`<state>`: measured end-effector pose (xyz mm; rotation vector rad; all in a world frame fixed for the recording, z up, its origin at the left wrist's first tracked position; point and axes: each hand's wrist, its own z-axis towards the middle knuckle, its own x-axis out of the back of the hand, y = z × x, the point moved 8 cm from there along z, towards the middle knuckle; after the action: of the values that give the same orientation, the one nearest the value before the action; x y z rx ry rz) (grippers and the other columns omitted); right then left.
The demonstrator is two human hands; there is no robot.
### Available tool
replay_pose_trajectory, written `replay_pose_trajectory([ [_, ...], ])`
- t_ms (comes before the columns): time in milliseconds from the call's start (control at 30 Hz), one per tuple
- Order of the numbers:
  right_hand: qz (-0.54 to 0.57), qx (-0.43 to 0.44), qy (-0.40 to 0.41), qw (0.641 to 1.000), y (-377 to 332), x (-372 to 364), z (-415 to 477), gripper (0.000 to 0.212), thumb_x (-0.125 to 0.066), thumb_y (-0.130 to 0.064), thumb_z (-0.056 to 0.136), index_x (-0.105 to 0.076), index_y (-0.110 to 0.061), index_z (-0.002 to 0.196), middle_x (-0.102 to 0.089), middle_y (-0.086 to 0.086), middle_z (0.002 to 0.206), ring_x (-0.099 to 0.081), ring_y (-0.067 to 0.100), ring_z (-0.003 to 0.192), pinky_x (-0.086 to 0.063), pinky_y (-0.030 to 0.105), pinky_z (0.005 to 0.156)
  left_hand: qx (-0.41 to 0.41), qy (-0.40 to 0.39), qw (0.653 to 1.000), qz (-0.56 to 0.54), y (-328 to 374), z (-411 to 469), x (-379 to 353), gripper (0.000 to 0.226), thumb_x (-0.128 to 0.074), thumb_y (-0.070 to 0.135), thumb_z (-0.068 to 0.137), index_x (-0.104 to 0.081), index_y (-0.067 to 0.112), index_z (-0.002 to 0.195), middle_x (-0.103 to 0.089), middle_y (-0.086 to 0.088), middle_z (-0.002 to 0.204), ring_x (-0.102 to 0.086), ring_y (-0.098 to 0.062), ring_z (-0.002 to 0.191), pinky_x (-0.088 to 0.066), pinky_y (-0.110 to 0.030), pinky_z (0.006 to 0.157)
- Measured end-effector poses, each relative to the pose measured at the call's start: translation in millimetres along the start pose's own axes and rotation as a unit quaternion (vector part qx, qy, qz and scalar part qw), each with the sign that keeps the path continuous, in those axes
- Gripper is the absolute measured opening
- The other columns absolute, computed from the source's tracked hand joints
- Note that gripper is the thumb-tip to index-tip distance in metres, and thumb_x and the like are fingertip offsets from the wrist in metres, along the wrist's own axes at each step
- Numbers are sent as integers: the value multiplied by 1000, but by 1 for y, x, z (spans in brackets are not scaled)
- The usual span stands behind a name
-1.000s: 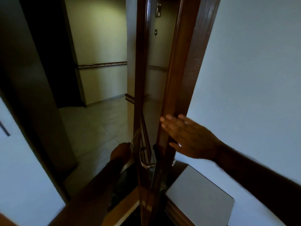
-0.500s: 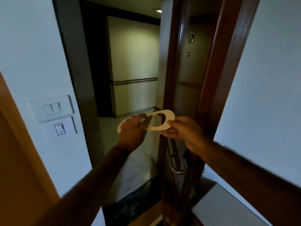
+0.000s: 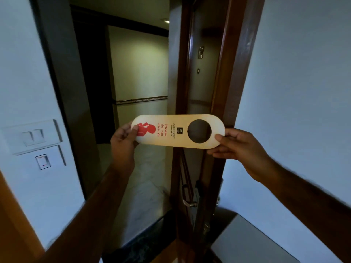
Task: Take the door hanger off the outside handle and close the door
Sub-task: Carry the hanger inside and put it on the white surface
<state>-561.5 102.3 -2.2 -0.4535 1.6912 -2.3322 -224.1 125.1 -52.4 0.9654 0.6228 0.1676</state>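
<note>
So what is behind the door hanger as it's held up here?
Behind the door hanger, held by the left hand and right hand, stands the open door; through its hole only dark door surface shows. The hanger covers that strip of the door's edge.

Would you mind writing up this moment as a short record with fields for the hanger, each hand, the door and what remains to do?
hanger: door hanger, off the handle, held sideways, red "Please do not disturb" text facing the camera
left hand: left hand grips the end with the red figure
right hand: right hand pinches the end with the round hole
door: door open, seen edge-on, corridor visible beyond
outside handle: outside handle bare
remaining: close the door
</note>
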Motion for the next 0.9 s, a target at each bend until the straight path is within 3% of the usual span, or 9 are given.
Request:
replay_pose_trajectory([
  [200, 33, 69, 49, 996, -8, 92, -14, 27, -66, -24, 92, -75, -10, 114, -79, 17, 105, -78, 34, 92, -64, 33, 72, -135, -42, 990, -14, 60, -31, -80, 22, -63, 16, 102, -66, 10, 122, -79, -4, 110, -77, -23, 101, -64, -26, 77],
  [333, 70, 74, 111, 989, 9, 168, -15, 21, -64, -25, 93, -79, -16, 105, -79, 6, 103, -76, 24, 94, -63, 33, 75, -203, -92, 975, 28, 68, -64, -147, 17, -65, 11, 101, -66, 20, 115, -79, 9, 100, -76, -7, 90, -60, -16, 70],
  [500, 87, 21, 188, 978, 59, 251, -11, 14, -66, -21, 96, -80, -19, 98, -76, 7, 95, -74, 20, 87, -62, 31, 74, -251, -151, 930, 223, 46, -103, -219, 25, -64, 46, 99, -62, 49, 123, -72, 31, 103, -73, 1, 91, -56, -9, 62],
  [633, 104, -26, 239, 965, 115, 314, -12, 16, -78, -28, 84, -80, -21, 97, -79, 4, 95, -75, 19, 83, -62, 28, 72, -246, -214, 890, 319, 0, -138, -274, 36, -54, 51, 103, -60, 39, 136, -73, 14, 118, -73, 0, 94, -53, -1, 72],
  [700, 123, -43, 256, 958, 145, 337, -14, 17, -81, -27, 80, -81, -22, 96, -80, 3, 94, -76, 19, 80, -63, 29, 74, -256, -245, 876, 327, -18, -153, -299, 34, -57, 42, 104, -64, 28, 134, -73, 7, 120, -68, -3, 108, -51, 0, 83],
  [767, 143, -61, 282, 947, 182, 368, -18, 19, -83, -25, 78, -81, -21, 97, -80, 3, 95, -76, 18, 80, -63, 29, 76, -269, -265, 866, 328, -55, -164, -331, 32, -65, 27, 102, -65, 20, 133, -69, 4, 125, -63, -3, 115, -54, -6, 90],
  [900, 146, -120, 349, 918, 269, 424, -35, 22, -85, -19, 84, -79, -14, 104, -80, 6, 99, -77, 18, 93, -62, 26, 78, -153, -259, 893, 336, -163, -164, -369, 32, -64, 30, 99, -63, 29, 131, -69, 7, 124, -68, -6, 106, -60, -12, 80],
])
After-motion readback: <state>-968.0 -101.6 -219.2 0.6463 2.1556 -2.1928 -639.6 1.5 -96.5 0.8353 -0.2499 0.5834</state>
